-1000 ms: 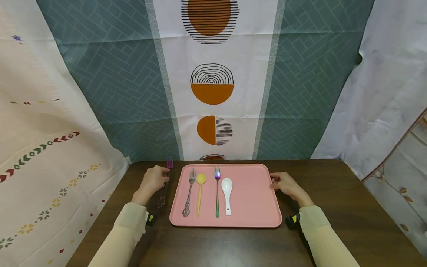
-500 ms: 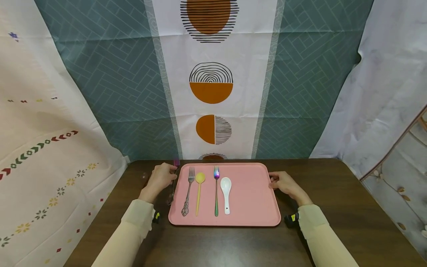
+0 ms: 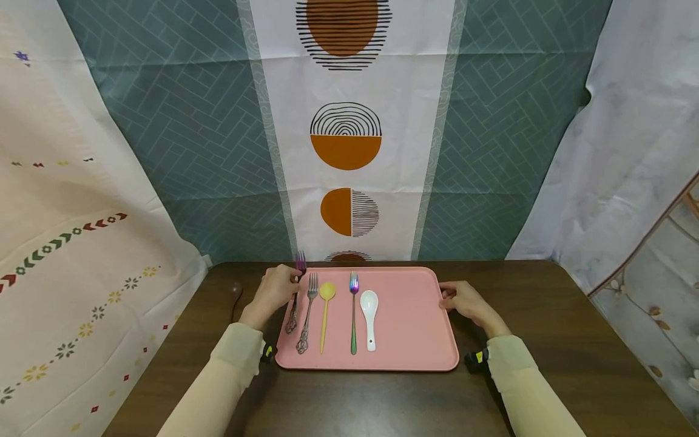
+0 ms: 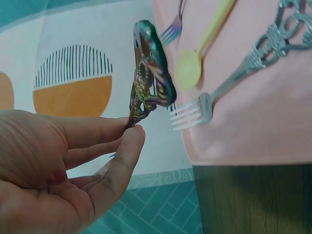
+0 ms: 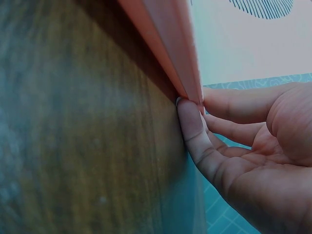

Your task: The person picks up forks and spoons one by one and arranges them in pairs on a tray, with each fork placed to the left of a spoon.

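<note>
My left hand pinches a purple, rainbow-sheened fork with an ornate openwork handle. In the head view the fork overlaps the left part of the pink tray, its tines pointing away past the far rim. The left wrist view shows thumb and fingers on the shaft below the patterned handle. On the tray lie a silver ornate fork, a yellow spoon, a rainbow fork with a green handle and a white spoon. My right hand pinches the tray's right rim between thumb and fingers.
A dark spoon lies on the brown wooden table, left of the tray and partly behind the left hand. Patterned cloth hangs behind the table's far edge, with more cloth at both sides.
My left hand has carried the purple fork rightward, from over the table to over the tray's left side, uncovering the dark spoon. The right hand stays at the tray's right rim.
</note>
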